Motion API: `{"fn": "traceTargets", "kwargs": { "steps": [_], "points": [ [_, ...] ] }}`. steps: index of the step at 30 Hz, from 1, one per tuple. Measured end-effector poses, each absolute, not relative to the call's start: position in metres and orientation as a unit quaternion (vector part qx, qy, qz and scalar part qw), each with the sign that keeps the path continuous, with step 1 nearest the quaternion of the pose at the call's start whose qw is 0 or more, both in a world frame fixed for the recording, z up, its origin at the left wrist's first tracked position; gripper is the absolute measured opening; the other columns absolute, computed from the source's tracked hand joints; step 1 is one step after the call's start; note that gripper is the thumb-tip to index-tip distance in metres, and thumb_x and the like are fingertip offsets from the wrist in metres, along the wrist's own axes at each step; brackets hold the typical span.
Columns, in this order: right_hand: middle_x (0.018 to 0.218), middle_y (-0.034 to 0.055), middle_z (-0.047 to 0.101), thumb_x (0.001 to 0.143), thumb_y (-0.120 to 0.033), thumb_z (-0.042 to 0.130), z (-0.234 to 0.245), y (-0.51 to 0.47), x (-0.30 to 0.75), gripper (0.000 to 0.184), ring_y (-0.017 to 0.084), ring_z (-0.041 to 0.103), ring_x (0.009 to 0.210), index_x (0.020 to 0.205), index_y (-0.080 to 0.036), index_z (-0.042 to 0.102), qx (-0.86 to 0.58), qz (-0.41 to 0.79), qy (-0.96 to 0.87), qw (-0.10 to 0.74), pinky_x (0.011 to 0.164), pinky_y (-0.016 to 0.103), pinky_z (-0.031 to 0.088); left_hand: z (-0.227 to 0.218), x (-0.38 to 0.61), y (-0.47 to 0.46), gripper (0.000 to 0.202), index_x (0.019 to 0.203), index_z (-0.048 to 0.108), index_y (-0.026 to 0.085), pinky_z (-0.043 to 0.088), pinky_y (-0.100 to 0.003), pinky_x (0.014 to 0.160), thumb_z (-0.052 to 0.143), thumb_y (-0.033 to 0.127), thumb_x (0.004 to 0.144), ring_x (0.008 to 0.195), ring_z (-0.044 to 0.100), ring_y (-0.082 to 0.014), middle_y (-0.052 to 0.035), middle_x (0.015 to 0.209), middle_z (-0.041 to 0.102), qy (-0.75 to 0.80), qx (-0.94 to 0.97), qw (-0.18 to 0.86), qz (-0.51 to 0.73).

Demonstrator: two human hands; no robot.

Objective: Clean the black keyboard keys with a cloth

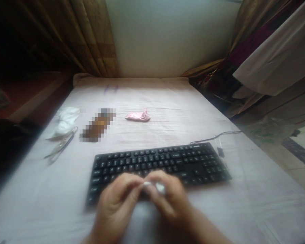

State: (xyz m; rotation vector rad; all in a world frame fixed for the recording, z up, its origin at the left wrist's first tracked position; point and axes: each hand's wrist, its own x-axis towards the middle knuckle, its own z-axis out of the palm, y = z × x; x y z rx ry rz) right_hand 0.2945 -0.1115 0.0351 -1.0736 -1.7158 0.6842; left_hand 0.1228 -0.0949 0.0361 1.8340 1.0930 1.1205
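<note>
My left hand (117, 201) and my right hand (167, 196) meet in front of a black keyboard (162, 162), over its near edge. Their fingertips pinch together on a small white object (155, 186) that is too blurred to name. Both hands are smeared by motion. The keyboard lies on a table covered with a pale cloth (244, 203), and its cable (216, 137) runs off to the right.
At the back left lie a crumpled white wad (64, 122), a pair of tweezers or scissors (62, 145) and a blurred brown object (98, 125). A pink wrinkled piece (138, 116) sits mid-table. Curtains (91, 37) hang on both sides.
</note>
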Motion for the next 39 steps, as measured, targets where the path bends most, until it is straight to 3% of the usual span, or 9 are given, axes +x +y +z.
{"fn": "traceTargets", "kwargs": {
  "steps": [3,9,16,24,31,39],
  "points": [
    [0.078,0.0002,0.068,0.091,-0.017,0.053,0.036,-0.1134,0.2943,0.015,0.012,0.064,0.066,0.106,-0.022,0.055,-0.446,0.281,-0.698,0.484,0.06,0.02,0.051,0.0358,0.1233,-0.0945,0.007,0.087,0.066,0.027,0.05,-0.014,0.063,0.063,0.022,0.09,0.067,0.064,-0.0077,0.0068,0.076,0.068,0.441,0.713,0.353,0.414],
    [0.078,0.0006,0.068,0.09,-0.014,0.055,0.0383,-0.1131,0.2956,0.01,0.011,0.063,0.065,0.097,-0.021,0.059,-0.438,0.293,-0.703,0.477,0.061,0.02,0.051,0.0348,0.1252,-0.0953,0.015,0.082,0.06,0.023,0.047,-0.019,0.059,0.053,0.028,0.094,0.063,0.06,-0.0103,0.0038,0.071,0.062,0.471,0.72,0.345,0.375],
    [0.072,0.0036,0.067,0.088,-0.009,0.062,0.0377,-0.1075,0.3014,0.011,0.012,0.061,0.062,0.095,-0.017,0.064,-0.421,0.171,-0.757,0.47,0.057,0.021,0.049,0.035,0.1241,-0.0977,0.023,0.079,0.058,0.022,0.045,-0.021,0.06,0.049,0.035,0.097,0.063,0.057,-0.0115,0.0027,0.071,0.062,0.483,0.703,0.391,0.347],
    [0.074,0.0037,0.069,0.087,-0.009,0.064,0.037,-0.1088,0.2965,0.011,0.013,0.063,0.062,0.094,-0.018,0.062,-0.412,0.157,-0.755,0.484,0.059,0.022,0.052,0.0351,0.1242,-0.0994,0.027,0.075,0.057,0.022,0.042,-0.022,0.059,0.048,0.035,0.097,0.061,0.054,-0.0113,0.0024,0.068,0.058,0.474,0.705,0.395,0.349],
    [0.075,0.0027,0.069,0.088,-0.007,0.063,0.0386,-0.1083,0.2967,0.013,0.013,0.065,0.067,0.091,-0.02,0.062,-0.452,0.154,-0.704,0.525,0.063,0.022,0.053,0.0391,0.1264,-0.0966,0.03,0.081,0.065,0.021,0.044,-0.022,0.06,0.056,0.047,0.092,0.063,0.054,-0.0116,0.002,0.069,0.061,0.489,0.591,0.567,0.299],
    [0.087,0.0052,0.071,0.086,-0.01,0.065,0.038,-0.1116,0.2928,0.021,0.016,0.067,0.078,0.104,-0.021,0.063,-0.417,0.224,-0.703,0.53,0.069,0.026,0.057,0.0399,0.1272,-0.097,0.026,0.079,0.066,0.019,0.049,-0.023,0.071,0.068,0.045,0.084,0.076,0.062,-0.0145,-0.0007,0.078,0.067,0.491,0.544,0.595,0.33]
  ]
}}
